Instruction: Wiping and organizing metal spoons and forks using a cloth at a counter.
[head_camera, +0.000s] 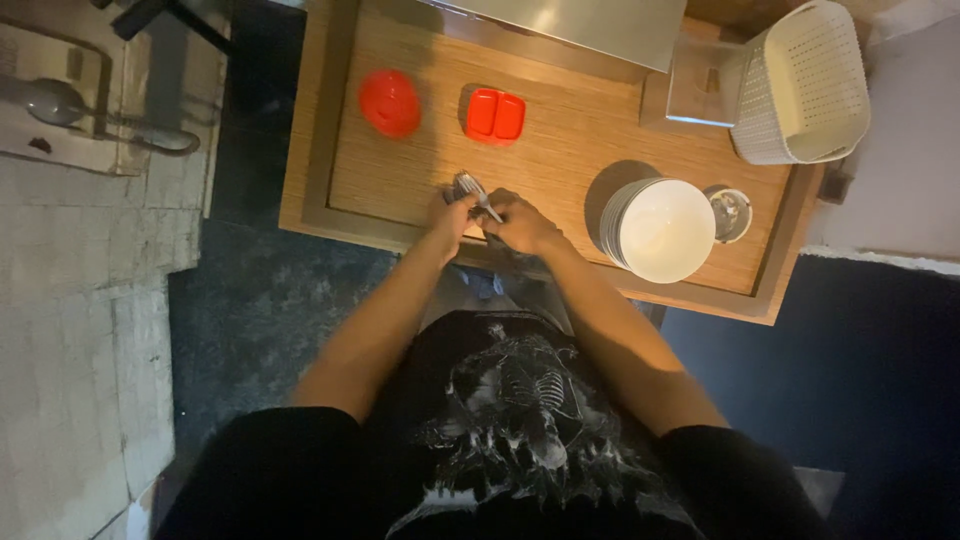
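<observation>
Your left hand (449, 212) and right hand (520, 224) both grip the shiny metal fork (472, 189); it looks stiff, light, slippery, so hold the handle.

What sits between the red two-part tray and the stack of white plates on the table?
Nothing: in the head view, only bare wooden table lies between the red tray and the white plates.

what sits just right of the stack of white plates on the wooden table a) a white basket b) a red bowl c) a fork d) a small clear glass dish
d: a small clear glass dish sits right beside the stack of white plates, while the white basket stands farther back at the corner of the wooden table.
</observation>
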